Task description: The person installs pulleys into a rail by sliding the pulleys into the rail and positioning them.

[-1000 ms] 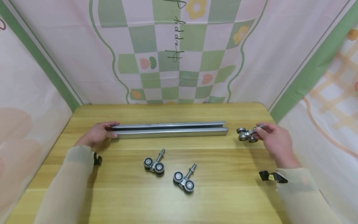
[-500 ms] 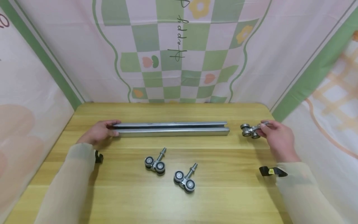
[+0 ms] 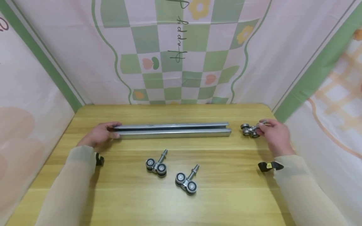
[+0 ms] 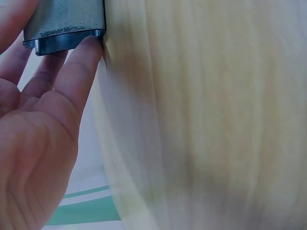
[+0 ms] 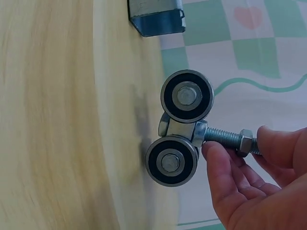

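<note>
A slotted metal channel rail lies lengthwise on the table, its slot facing up. My left hand grips the rail's left end, thumb on the near side and fingers on the far side; in the left wrist view fingertips meet the rail end. Just beyond the rail's right end, my right hand pinches a roller trolley by its threaded bolt. Its wheels point toward the open rail end. In the right wrist view the trolley's bearing wheels and the nut on its bolt show clearly.
Two more roller trolleys, a left one and a right one, lie on the wooden table in front of the rail. A patterned cloth hangs behind the table, with more cloth at both sides.
The right hand with the trolley shifts slightly right, then back left toward the rail's end. The left hand, the rail and the two loose trolleys stay in place.
</note>
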A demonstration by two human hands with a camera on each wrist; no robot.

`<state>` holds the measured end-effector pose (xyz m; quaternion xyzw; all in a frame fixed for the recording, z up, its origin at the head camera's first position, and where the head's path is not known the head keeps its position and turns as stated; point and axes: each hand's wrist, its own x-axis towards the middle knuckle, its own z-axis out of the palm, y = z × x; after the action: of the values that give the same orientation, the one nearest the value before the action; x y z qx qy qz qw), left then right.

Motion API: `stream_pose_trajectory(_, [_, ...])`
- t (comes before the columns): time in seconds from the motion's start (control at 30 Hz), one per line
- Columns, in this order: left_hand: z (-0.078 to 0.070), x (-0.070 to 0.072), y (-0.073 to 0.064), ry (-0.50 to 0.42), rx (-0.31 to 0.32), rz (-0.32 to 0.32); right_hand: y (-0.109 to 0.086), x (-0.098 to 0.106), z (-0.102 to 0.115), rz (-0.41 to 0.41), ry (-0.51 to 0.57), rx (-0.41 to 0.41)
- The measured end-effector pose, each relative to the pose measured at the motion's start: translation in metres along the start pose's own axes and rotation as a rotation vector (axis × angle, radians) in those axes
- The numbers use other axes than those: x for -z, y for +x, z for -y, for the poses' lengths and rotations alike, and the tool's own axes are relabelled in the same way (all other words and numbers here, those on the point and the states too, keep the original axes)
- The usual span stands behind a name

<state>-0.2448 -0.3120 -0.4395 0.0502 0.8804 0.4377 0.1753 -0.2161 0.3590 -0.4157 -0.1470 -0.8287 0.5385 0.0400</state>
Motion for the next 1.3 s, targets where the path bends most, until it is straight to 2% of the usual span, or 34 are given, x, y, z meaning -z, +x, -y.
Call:
stream_pose_trajectory(0.17, [0.003,-0.002,0.001,-0.014,0.007,-0.006,0.005,-0.006,-0.001,0.011,-0.024,-0.009])
stream_pose_trajectory(0.3, [0.004,-0.001,0.002,-0.003,0.010,-0.014,0.009,-0.008,0.000,0.023,-0.096,0.023])
stream_pose_trajectory(0.5, [0.002,0.000,0.002,-0.022,0.002,-0.013,0.008,-0.013,0.005,0.015,-0.364,0.168])
stream_pose_trajectory(0.6, [0.000,-0.001,0.001,-0.024,0.009,-0.012,0.008,-0.015,0.005,0.024,-0.430,0.204])
stream_pose_trajectory(0.8, [-0.003,-0.002,-0.002,-0.020,0.004,-0.014,0.008,-0.015,0.002,0.025,-0.391,0.172])
stream_pose_trajectory(1.0, [-0.003,-0.003,-0.003,-0.013,-0.006,-0.015,0.008,-0.016,0.003,-0.006,-0.415,0.180])
stream_pose_trajectory(1.3, [-0.001,-0.002,-0.002,0.003,0.004,-0.020,0.006,-0.023,0.010,0.007,-0.427,0.200])
